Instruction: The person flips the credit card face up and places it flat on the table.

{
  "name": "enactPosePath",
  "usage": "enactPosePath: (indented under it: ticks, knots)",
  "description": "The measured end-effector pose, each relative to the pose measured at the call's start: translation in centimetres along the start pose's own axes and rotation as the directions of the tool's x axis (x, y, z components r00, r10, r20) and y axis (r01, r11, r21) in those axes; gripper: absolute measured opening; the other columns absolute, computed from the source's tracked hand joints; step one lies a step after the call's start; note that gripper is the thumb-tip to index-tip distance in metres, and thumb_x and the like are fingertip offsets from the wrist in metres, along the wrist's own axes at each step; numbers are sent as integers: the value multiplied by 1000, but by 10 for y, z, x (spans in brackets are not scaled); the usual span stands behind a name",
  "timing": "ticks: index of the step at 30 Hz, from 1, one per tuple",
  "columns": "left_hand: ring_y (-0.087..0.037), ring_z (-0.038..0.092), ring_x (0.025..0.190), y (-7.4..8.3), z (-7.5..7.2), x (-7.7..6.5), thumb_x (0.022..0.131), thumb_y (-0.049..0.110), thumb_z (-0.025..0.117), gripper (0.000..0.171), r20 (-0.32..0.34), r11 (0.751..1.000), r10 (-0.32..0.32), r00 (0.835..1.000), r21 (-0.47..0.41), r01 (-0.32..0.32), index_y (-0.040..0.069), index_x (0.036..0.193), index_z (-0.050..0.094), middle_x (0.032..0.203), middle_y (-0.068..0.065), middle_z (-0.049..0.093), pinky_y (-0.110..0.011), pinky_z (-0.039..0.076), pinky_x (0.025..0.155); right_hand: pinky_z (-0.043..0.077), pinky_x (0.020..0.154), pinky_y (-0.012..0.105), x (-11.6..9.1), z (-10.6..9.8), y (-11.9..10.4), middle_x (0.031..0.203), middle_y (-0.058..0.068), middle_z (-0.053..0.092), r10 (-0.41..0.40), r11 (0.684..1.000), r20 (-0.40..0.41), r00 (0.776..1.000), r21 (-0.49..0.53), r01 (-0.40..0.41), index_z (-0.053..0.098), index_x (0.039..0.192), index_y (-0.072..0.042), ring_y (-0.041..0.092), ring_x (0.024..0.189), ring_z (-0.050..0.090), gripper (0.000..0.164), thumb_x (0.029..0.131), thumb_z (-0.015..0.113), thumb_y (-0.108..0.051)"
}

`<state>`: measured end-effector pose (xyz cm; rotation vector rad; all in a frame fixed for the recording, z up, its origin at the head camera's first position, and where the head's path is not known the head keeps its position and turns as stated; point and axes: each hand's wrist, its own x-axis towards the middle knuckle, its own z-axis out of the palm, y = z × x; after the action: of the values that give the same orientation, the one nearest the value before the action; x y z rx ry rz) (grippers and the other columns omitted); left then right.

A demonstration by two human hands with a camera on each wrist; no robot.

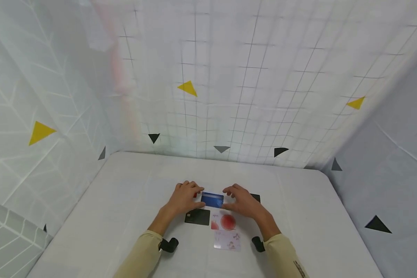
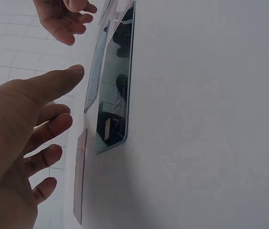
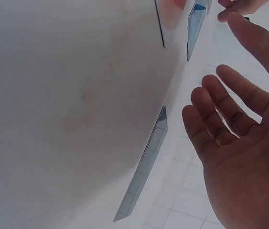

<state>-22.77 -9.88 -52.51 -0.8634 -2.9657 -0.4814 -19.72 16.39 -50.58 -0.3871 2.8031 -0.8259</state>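
A blue card (image 1: 212,200) lies flat on the white table between the two hands. My left hand (image 1: 183,199) is at its left end, thumb and fingers spread apart and loosely bent. At the right end, my right hand (image 1: 242,201) has a similar loose shape. Both wrist views show the left hand (image 2: 24,124) and the right hand (image 3: 244,157) holding nothing, apart from the cards. A black card (image 1: 197,217) lies just below the left hand. Beneath that hand a reddish card (image 1: 195,195) is mostly hidden. Another dark card (image 1: 256,197) shows partly behind the right hand.
Nearer the body lie a white card with a red circle (image 1: 228,222) and a pale pink flowered card (image 1: 227,240). White sheeting (image 1: 229,96) with grid lines and coloured triangles rises behind the table (image 1: 292,231) and at both sides.
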Motion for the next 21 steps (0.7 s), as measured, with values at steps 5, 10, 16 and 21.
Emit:
enactPosePath:
  ticks: [5,10,16,21]
  knots:
    - [-17,51,102,-2,4,4,82,55,77,59,49,999,-26,998,45,23,23,131,69,110,6,62,-50,40,97,53,95,44,9,4,-2,120,3,59,11,999,39,999,-34,-10,63,133,-15,21,110,56,61,81,83,-41]
    - [-17,50,101,0,3,6,82,54,78,59,64,999,-34,997,42,31,22,131,68,108,6,61,-48,40,94,52,96,45,14,10,-5,119,5,58,23,994,48,999,-105,-18,64,131,-13,22,109,53,61,80,84,-40]
    - [-17,50,101,0,5,8,82,53,79,57,60,999,-35,998,38,33,23,129,69,109,6,61,-47,40,94,52,96,44,18,15,-5,120,3,56,54,987,28,998,-156,-49,66,128,-16,21,110,51,59,78,85,-41]
    - [-17,49,100,0,5,7,82,53,79,57,57,998,-47,997,40,45,23,129,69,106,6,61,-48,39,93,53,96,45,17,13,-9,120,4,56,59,988,33,998,-141,-54,66,128,-16,22,110,51,57,79,85,-38]
